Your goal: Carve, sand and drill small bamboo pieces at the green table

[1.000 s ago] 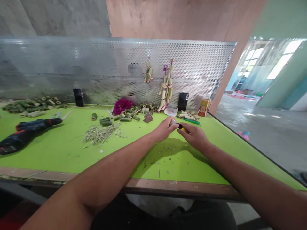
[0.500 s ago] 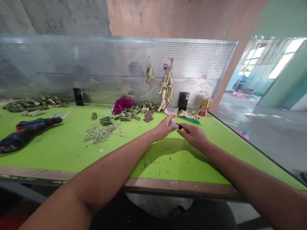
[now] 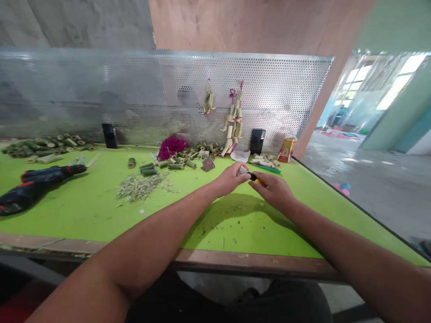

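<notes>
Over the green tabletop (image 3: 188, 229), my left hand (image 3: 232, 177) is closed around a short pale bamboo piece (image 3: 242, 170). Facing it, my right hand (image 3: 272, 187) grips a yellow-and-black tool (image 3: 252, 177). Its black end meets the bamboo piece, while my fingers cover most of the handle, so its exact kind is unclear. Small shavings and dark crumbs lie on the table below both hands. Just beyond them are a brown sandpaper scrap (image 3: 208, 165) and a green pen-like item (image 3: 269, 168).
A cordless drill (image 3: 43, 179) lies at left near a pile of slivers (image 3: 139, 186). Cut bamboo tubes (image 3: 50, 146), purple string (image 3: 171, 147), a phone (image 3: 257, 141) and a drink bottle (image 3: 287, 149) line the back. Bamboo strings (image 3: 235, 116) hang on the perforated panel (image 3: 141, 98).
Almost nothing differs: both hands keep their grip and place, and the bamboo piece appears turned slightly in my left fingers.
</notes>
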{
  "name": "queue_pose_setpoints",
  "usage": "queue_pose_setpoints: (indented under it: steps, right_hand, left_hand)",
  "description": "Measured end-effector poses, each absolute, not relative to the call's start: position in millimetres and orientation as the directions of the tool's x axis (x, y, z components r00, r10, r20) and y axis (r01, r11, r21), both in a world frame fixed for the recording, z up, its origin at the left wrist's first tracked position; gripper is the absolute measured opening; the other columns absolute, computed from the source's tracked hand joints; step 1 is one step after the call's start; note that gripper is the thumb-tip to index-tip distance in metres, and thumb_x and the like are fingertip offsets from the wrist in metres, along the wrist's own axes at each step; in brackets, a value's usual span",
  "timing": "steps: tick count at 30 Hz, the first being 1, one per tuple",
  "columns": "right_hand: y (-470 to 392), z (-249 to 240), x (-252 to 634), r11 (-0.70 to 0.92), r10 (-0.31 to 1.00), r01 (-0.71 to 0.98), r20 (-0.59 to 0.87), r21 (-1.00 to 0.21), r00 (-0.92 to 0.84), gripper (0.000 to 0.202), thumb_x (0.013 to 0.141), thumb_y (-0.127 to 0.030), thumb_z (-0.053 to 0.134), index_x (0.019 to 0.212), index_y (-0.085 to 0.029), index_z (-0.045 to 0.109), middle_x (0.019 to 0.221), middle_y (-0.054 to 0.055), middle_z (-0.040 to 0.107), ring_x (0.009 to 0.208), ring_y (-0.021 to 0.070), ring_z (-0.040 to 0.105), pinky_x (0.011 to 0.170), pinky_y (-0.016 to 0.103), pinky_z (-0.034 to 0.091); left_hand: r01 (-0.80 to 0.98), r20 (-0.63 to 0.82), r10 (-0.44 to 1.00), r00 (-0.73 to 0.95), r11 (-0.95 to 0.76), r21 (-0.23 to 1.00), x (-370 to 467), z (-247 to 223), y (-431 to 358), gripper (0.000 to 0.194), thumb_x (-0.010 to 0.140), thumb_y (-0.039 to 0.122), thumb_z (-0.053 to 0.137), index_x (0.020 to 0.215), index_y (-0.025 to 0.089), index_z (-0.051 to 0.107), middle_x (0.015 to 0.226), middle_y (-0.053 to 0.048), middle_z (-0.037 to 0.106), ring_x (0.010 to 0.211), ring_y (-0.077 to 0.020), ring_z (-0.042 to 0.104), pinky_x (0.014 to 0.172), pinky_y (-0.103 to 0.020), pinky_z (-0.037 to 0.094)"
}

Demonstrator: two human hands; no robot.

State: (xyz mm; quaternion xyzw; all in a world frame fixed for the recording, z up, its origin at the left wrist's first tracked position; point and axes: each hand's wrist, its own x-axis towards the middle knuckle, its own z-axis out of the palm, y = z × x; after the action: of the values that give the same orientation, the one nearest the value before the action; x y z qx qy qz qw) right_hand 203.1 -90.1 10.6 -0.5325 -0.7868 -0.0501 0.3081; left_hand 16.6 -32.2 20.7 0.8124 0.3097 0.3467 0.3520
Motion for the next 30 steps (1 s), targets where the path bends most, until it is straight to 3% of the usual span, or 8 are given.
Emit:
queue_pose_setpoints:
  steps: [6,11,13,18,23,30]
  right_hand:
    - [-88,10,204,0.432,0.804,0.854,0.552,-0.288,-0.220,0.045,0.092,-0.048,0.046,0.119,-0.019,0.066,0.097,0.009,0.073,0.079,0.0218,0.065,0.065,0.029,0.043]
    - [-88,8,204,0.453,0.821,0.840,0.508,-0.300,-0.261,0.046,0.092,-0.047,0.046,0.120,-0.017,0.066,0.090,0.008,0.073,0.070,0.0188,0.062,0.061,0.028,0.041]
    - [-88,8,204,0.467,0.816,0.831,0.510,-0.302,-0.273,0.046,0.092,-0.048,0.045,0.119,-0.018,0.067,0.088,0.007,0.073,0.069,0.0181,0.061,0.061,0.028,0.041]
    - [-89,8,203,0.473,0.820,0.815,0.504,-0.334,-0.270,0.045,0.092,-0.048,0.045,0.119,-0.019,0.067,0.087,0.007,0.073,0.067,0.0176,0.061,0.060,0.028,0.041]
    - [-90,10,203,0.468,0.815,0.827,0.515,-0.313,-0.266,0.045,0.092,-0.047,0.046,0.122,-0.018,0.065,0.097,0.008,0.073,0.072,0.0184,0.062,0.064,0.028,0.043]
    - [-90,10,204,0.457,0.808,0.846,0.527,-0.275,-0.265,0.047,0.092,-0.048,0.046,0.122,-0.017,0.065,0.090,0.008,0.073,0.071,0.0194,0.062,0.062,0.029,0.042]
  left_hand:
    - [0.282,0.380,0.751,0.540,-0.587,0.759,17,22,-34,0.031,0.085,0.046,0.052,0.097,0.017,0.052,0.075,0.002,0.045,0.067,-0.0111,0.040,0.058,-0.023,0.030]
    - [0.178,0.305,0.738,0.602,-0.496,0.850,16,17,-36,0.047,0.088,0.046,0.051,0.126,0.021,0.042,0.083,0.001,0.047,0.068,-0.0107,0.045,0.062,-0.023,0.039]
    - [0.134,0.284,0.727,0.626,-0.459,0.878,15,14,-35,0.050,0.088,0.047,0.051,0.129,0.022,0.038,0.087,-0.001,0.048,0.071,-0.0109,0.048,0.065,-0.025,0.043]
    - [0.080,0.300,0.705,0.643,-0.451,0.889,16,11,-30,0.044,0.087,0.046,0.053,0.120,0.021,0.040,0.086,0.000,0.047,0.072,-0.0108,0.048,0.064,-0.025,0.046]
    - [0.162,0.315,0.708,0.632,-0.519,0.840,16,15,-29,0.032,0.087,0.042,0.052,0.107,0.019,0.044,0.077,0.003,0.044,0.064,-0.0095,0.044,0.057,-0.022,0.039]
    - [0.254,0.327,0.725,0.606,-0.566,0.784,16,21,-33,0.030,0.085,0.042,0.052,0.103,0.018,0.047,0.073,0.003,0.045,0.063,-0.0100,0.042,0.055,-0.021,0.032]
